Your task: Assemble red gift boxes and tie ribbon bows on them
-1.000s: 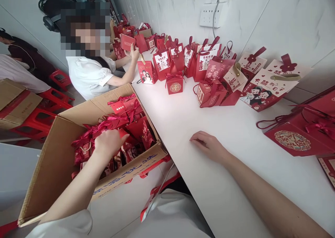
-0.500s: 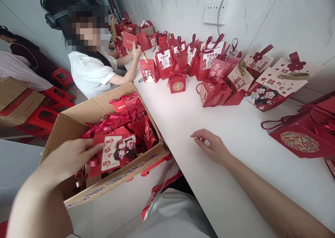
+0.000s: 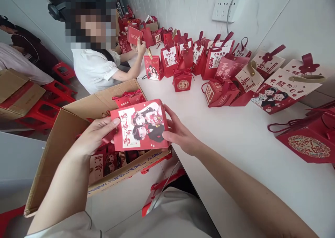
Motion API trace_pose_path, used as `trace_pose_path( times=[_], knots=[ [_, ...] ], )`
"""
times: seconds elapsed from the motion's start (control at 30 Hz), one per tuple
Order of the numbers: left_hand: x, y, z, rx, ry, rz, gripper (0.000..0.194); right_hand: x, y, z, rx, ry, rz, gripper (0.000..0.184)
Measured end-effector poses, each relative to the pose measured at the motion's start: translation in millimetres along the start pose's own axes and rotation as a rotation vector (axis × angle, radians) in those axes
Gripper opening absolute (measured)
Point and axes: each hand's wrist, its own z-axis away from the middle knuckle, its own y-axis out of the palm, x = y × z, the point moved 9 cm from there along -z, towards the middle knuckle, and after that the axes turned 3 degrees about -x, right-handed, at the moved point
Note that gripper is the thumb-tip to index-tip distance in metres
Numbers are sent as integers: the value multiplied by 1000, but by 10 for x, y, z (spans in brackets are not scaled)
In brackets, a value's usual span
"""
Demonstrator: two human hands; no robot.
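A red gift box (image 3: pixel 142 126) with a cartoon couple and a cream panel of lettering is held up between both hands, its printed side toward me. My left hand (image 3: pixel 98 131) pinches its left end, thumb on the front, near a bit of ribbon. At the right end, my right hand (image 3: pixel 181 131) grips the edge with the thumb in front and fingers behind. Under the gift box stands an open cardboard carton (image 3: pixel 49 154) full of red gift boxes and ribbons, partly hidden by my left arm.
Several red gift boxes and bags (image 3: pixel 183 79) stand along the wall side of the white table (image 3: pixel 225 144). A larger red box (image 3: pixel 309 140) is at the right. Across the carton, a person in white (image 3: pixel 91 70) holds a red box. Red stools (image 3: pixel 39 109) are at the left.
My left hand has lifted the gift box up and to the right from over the carton. My right hand has left the table and taken hold of its right end.
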Motion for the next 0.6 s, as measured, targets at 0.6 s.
trace_pose_path(
  times=[0.6],
  knots=[
    [1619,622,-178,601,-349,-700,31,11,-71,-128,-424,43,617,82]
  ],
)
